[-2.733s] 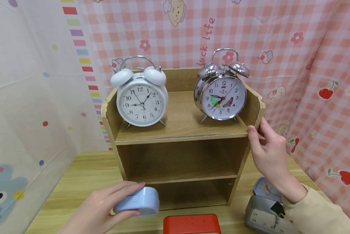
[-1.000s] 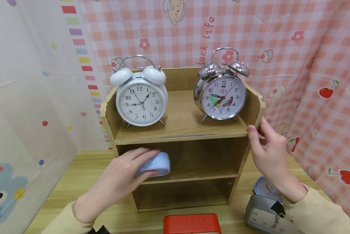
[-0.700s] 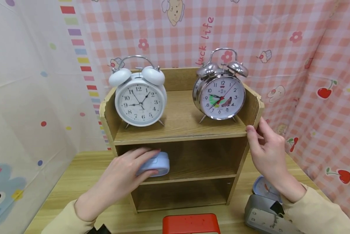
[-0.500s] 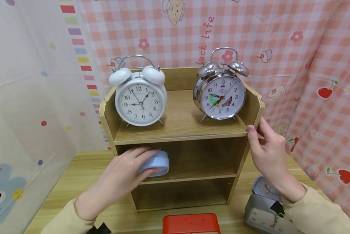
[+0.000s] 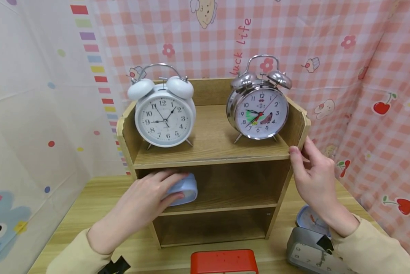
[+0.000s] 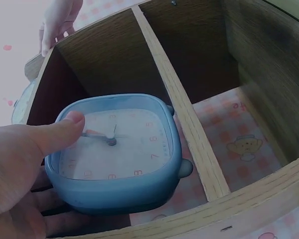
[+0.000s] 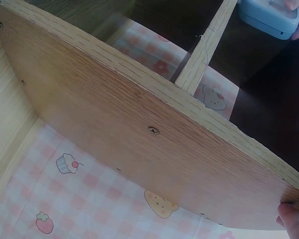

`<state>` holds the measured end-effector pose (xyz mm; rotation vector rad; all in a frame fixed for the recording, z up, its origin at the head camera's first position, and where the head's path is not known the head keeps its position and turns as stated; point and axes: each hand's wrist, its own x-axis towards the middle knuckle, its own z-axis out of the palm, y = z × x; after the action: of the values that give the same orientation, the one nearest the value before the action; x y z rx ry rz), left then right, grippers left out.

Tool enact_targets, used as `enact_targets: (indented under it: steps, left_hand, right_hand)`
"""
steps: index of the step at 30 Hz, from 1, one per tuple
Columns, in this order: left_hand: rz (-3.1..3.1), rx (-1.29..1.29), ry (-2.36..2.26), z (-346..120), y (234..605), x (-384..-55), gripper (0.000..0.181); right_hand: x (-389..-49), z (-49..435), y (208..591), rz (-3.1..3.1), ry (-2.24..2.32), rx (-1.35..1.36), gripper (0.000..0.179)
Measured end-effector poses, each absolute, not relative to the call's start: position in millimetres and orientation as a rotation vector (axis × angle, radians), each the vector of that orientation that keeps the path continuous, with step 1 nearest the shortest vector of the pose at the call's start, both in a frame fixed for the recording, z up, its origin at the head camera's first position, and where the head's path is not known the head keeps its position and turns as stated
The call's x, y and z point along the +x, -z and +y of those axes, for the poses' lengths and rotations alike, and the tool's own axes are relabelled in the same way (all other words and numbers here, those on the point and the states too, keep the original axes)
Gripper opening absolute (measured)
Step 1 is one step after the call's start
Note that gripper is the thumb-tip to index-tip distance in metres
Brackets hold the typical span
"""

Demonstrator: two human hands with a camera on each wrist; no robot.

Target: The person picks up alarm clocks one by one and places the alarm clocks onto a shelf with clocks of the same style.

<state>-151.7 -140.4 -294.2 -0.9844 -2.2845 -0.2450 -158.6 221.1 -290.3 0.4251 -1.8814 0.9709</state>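
A light blue, rounded-square alarm clock [image 5: 189,186] is at the left of the middle compartment of a small wooden shelf [image 5: 211,161]. My left hand [image 5: 139,199] grips it, and the left wrist view shows the thumb over the face of the clock [image 6: 124,144] and fingers beneath. Whether its base touches the board is hidden. On the shelf's right side panel, my right hand [image 5: 316,179] holds the front edge just below the top board, thumb in front. A white twin-bell alarm clock [image 5: 165,121] stands top left; a silver twin-bell alarm clock [image 5: 261,114] stands top right.
A red clock-like box [image 5: 223,262] sits on the wooden table [image 5: 78,213] before the shelf. At right, a grey clock [image 5: 304,247] and a round blue clock [image 5: 311,220] lie partly behind the right forearm. Patterned cloth [image 5: 211,42] hangs behind.
My left hand has carried the blue clock from in front of the shelf up into the middle compartment, then shifted it slightly upward and tilted it. My right hand has stayed on the side panel.
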Motion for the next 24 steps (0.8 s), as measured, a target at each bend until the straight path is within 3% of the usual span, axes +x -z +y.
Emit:
enact_targets:
  steps: [24]
  left_hand:
    - [-2.107, -0.929, -0.005, -134.8, 296.6, -159.5, 0.039]
  right_hand:
    - [-158.0, 220.8, 291.1, -1.898, -0.961, 0.398, 0.023]
